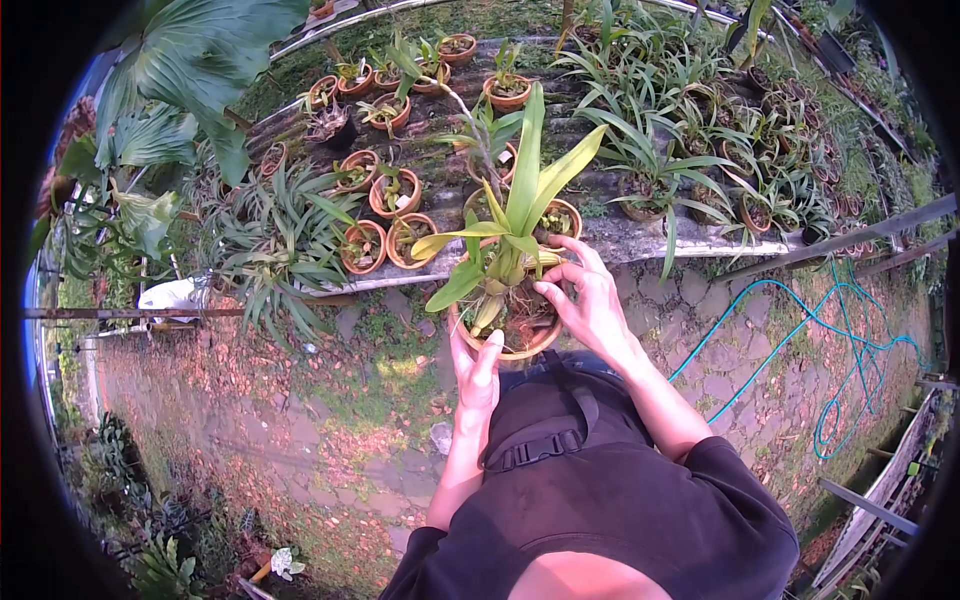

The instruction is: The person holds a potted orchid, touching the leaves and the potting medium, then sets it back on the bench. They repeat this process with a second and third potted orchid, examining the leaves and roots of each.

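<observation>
A terracotta pot (520,350) holding a leafy plant (522,200) with thick bulbs and brown roots is held in front of my body, near the bench edge. My left hand (478,370) grips the pot's left side, thumb over the rim. On the right side, my right hand (585,300) has its fingers bent, thumb and fingertips at the roots and bulbs by the rim. Whether anything is pinched between them cannot be made out. The plant's long green and yellowish leaves rise toward the bench.
Behind the pot, a bench (440,140) bears several small potted plants and dense long-leaved plants (650,160). Large broad leaves (190,70) hang at the upper left. A teal hose (800,315) lies on the paved ground at the right. A metal bar (850,235) juts in there.
</observation>
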Motion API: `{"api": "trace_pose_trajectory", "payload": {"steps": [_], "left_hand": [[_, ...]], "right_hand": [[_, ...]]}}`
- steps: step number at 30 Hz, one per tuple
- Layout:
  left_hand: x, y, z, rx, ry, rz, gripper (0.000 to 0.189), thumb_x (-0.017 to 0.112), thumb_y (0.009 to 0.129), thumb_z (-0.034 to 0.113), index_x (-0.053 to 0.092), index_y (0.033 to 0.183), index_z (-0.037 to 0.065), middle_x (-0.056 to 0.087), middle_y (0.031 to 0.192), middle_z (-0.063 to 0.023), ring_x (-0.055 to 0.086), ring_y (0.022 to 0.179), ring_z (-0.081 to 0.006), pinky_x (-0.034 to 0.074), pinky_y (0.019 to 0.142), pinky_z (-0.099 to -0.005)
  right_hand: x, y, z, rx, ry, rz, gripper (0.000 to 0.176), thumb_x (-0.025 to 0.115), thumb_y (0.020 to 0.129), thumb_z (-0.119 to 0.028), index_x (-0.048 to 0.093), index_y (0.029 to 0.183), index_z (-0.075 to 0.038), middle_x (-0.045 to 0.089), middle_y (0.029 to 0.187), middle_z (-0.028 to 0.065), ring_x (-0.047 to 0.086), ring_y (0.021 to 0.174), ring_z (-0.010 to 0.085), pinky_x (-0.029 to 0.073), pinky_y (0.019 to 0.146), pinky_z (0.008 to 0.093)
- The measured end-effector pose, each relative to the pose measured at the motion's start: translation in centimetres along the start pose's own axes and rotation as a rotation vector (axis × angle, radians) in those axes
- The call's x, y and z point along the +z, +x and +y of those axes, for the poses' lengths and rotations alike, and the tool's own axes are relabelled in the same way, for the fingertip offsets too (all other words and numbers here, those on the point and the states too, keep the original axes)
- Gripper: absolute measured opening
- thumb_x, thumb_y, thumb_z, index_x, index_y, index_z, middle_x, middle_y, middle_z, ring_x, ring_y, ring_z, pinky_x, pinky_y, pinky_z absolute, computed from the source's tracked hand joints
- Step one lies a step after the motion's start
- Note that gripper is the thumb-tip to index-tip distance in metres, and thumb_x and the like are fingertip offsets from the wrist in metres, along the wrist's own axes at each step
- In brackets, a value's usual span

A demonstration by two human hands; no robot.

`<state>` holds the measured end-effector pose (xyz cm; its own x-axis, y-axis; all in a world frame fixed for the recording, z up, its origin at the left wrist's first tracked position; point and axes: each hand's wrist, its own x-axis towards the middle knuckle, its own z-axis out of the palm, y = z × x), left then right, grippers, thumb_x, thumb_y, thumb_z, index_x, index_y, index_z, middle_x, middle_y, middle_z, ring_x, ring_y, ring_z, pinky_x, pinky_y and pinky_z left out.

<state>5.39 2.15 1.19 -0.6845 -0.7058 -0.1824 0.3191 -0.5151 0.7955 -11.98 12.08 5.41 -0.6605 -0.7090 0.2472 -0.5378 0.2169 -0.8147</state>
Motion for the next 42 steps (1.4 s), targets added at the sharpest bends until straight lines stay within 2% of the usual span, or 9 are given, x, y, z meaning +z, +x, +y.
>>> {"api": "trace_pose_trajectory", "payload": {"steps": [6,10,15,19,23,26,33,36,42], "left_hand": [[-0.7,0.0,-0.2,-0.009,-0.023,0.01,0.088,0.064,0.093,-0.003,0.013,0.165,0.005,0.037,0.159,-0.0128,0.041,0.145,-0.0232,0.031,0.122,-0.0384],[-1.0,0.1,-0.3,0.011,-0.004,0.011,0.087,0.066,0.092,-0.001,0.017,0.164,0.005,0.038,0.158,-0.0123,0.041,0.145,-0.0227,0.031,0.122,-0.0384],[-0.2,0.5,-0.2,0.025,0.033,-0.016,0.084,0.068,0.091,0.0,0.022,0.161,0.006,0.042,0.155,-0.0116,0.043,0.142,-0.0223,0.033,0.12,-0.0394],[-0.4,0.4,-0.6,-0.01,0.037,-0.04,0.081,0.066,0.094,0.0,0.021,0.161,0.009,0.043,0.153,-0.0111,0.045,0.14,-0.0223,0.037,0.118,-0.0397],[0.4,0.0,-0.3,-0.021,-0.034,-0.004,0.079,0.06,0.1,0.005,0.014,0.165,0.011,0.04,0.156,-0.0118,0.044,0.141,-0.0233,0.039,0.116,-0.0395],[0.0,0.0,-0.5,-0.014,-0.048,-0.011,0.08,0.057,0.103,0.009,0.009,0.166,0.013,0.038,0.158,-0.0125,0.044,0.142,-0.0238,0.039,0.116,-0.0399],[-0.2,0.3,-0.4,0.003,-0.101,0.008,0.08,0.056,0.104,0.012,0.005,0.166,0.014,0.037,0.158,-0.0132,0.043,0.143,-0.0258,0.039,0.118,-0.0427],[0.3,0.4,-0.2,0.009,-0.105,0.008,0.079,0.056,0.105,0.014,0.005,0.166,0.013,0.038,0.157,-0.0133,0.044,0.143,-0.0257,0.042,0.117,-0.0438],[0.2,0.5,-0.6,0.021,-0.087,0.018,0.074,0.055,0.106,0.014,0.01,0.164,0.012,0.038,0.156,-0.0127,0.045,0.142,-0.025,0.044,0.116,-0.0435]], "right_hand": [[-0.6,-0.7,-0.1,0.017,0.033,0.102,0.012,0.069,0.09,-0.005,0.062,0.097,0.002,0.061,0.126,0.0239,0.06,0.117,0.0432,0.049,0.1,0.048],[-3.4,-0.9,-1.0,-0.104,-0.292,0.159,0.018,0.077,0.086,-0.012,0.066,0.085,0.002,0.062,0.123,0.0216,0.06,0.116,0.0399,0.05,0.097,0.0475],[-3.1,-1.0,-4.3,-0.236,-0.104,0.059,0.017,0.082,0.081,-0.011,0.072,0.09,-0.003,0.063,0.092,0.0105,0.06,0.085,0.0302,0.051,0.074,0.0401],[-1.6,-0.8,-5.9,-0.121,-0.069,-0.149,0.037,0.084,0.081,-0.025,0.073,0.106,0.001,0.066,0.099,0.0125,0.063,0.092,0.0327,0.052,0.083,0.041],[-1.7,-0.9,-5.7,-0.16,-0.106,-0.283,0.039,0.083,0.082,-0.026,0.072,0.108,0.001,0.067,0.102,0.0128,0.063,0.096,0.0326,0.051,0.089,0.0423],[-1.8,-1.1,-5.5,-0.143,-0.08,-0.303,0.036,0.081,0.083,-0.022,0.071,0.109,0.001,0.067,0.104,0.0131,0.063,0.097,0.0333,0.051,0.089,0.042],[-2.7,-0.5,-4.6,-0.136,-0.047,-0.158,0.029,0.07,0.086,0.0,0.072,0.115,-0.004,0.063,0.109,0.0149,0.064,0.099,0.0333,0.052,0.089,0.0427],[-2.7,-0.4,-4.0,-0.189,-0.106,-0.216,0.027,0.072,0.086,-0.003,0.072,0.113,-0.003,0.062,0.108,0.0141,0.063,0.099,0.0325,0.052,0.088,0.0428],[-2.6,-0.1,-4.9,-0.197,-0.11,-0.149,0.021,0.074,0.089,-0.013,0.071,0.106,-0.002,0.062,0.107,0.0119,0.061,0.097,0.0334,0.05,0.088,0.0438]]}}
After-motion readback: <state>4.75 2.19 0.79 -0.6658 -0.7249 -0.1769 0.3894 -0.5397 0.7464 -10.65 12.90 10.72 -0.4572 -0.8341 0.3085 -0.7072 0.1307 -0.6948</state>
